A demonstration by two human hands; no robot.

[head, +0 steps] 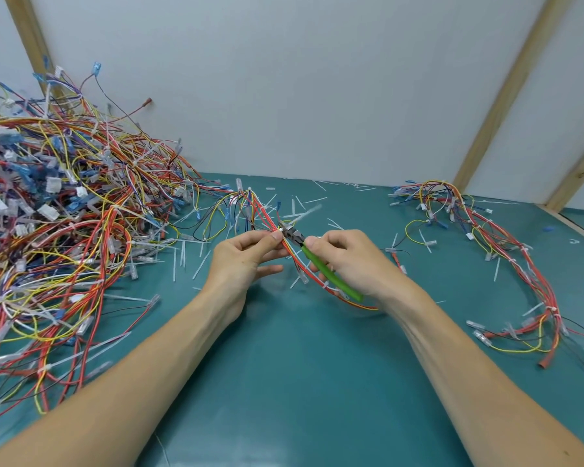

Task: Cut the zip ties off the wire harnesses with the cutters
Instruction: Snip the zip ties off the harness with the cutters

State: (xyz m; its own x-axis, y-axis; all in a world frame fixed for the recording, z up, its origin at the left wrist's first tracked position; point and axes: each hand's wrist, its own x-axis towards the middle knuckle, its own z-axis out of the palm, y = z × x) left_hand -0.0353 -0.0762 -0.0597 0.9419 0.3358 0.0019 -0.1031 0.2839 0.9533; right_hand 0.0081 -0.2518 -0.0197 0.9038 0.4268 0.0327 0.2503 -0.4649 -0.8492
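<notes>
Bare teal counter (284, 382) near, between the forearms. Blocked on the left by a tall tangled heap of multicoloured wire harnesses (54, 230); on the right by a looped red-and-yellow wire bundle (506, 251). Littered beyond with cut white zip-tie scraps (312, 200).

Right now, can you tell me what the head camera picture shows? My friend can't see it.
Two bare hands work over a teal table: the left hand pinches a wire harness while the right hand holds green-handled cutters with their tip at the harness. A big pile of wires lies left, another harness right, and cut zip ties are scattered about.
</notes>
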